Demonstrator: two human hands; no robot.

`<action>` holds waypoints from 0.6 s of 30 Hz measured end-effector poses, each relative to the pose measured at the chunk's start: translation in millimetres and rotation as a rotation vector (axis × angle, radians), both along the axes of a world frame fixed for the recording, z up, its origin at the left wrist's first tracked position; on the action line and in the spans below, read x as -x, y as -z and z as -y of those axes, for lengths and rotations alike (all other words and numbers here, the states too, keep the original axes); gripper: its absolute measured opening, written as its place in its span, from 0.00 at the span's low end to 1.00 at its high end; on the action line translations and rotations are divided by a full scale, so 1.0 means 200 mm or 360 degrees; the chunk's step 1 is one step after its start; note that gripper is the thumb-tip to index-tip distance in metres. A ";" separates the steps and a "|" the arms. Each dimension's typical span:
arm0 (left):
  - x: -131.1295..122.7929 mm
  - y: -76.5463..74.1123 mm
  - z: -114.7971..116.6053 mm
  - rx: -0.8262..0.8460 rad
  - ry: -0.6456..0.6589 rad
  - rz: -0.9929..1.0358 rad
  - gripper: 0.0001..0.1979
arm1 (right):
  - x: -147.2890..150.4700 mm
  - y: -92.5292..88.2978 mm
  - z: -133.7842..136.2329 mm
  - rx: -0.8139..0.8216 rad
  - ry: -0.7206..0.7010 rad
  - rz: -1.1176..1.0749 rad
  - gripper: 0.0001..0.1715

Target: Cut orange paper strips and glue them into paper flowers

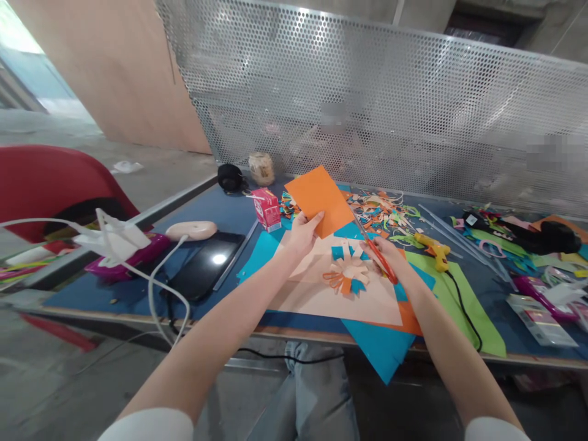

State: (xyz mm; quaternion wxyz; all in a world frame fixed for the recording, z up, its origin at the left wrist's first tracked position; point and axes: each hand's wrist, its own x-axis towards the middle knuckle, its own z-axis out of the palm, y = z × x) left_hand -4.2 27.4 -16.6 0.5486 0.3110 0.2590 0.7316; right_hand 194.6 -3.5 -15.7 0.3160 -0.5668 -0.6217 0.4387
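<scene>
My left hand (307, 233) pinches the lower left edge of an orange sheet (320, 199), which is raised above the table. My right hand (383, 256) is closed round the handles of orange-handled scissors (383, 260). The scissor blades lie along the sheet's right edge; whether they are parted I cannot make out. Below my hands a ring of orange, blue and pale paper strips (349, 269) rests on a pale peach sheet (303, 294). Blue sheets (381, 349) stick out from under it, one hanging over the table's front edge.
A pink drink carton (267, 209), a black phone (204, 266) and a jar (261, 169) stand or lie to the left. Paper scraps (383, 208) are heaped behind. A yellow glue gun (434, 250) lies right, its cord crossing a green sheet (473, 306). A perforated metal screen (367, 92) borders the back.
</scene>
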 end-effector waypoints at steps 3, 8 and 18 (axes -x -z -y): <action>0.00 0.00 0.00 0.0009 -0.0022 -0.0025 0.15 | 0.00 0.00 0.00 -0.0021 -0.0060 0.0048 0.24; 0.00 0.00 0.00 0.0002 -0.0026 -0.0028 0.17 | 0.00 0.00 0.00 -0.0052 0.0016 0.0107 0.24; -0.01 0.00 0.00 0.0044 0.0024 -0.0044 0.17 | 0.01 0.02 0.00 -0.0019 0.0137 0.0136 0.26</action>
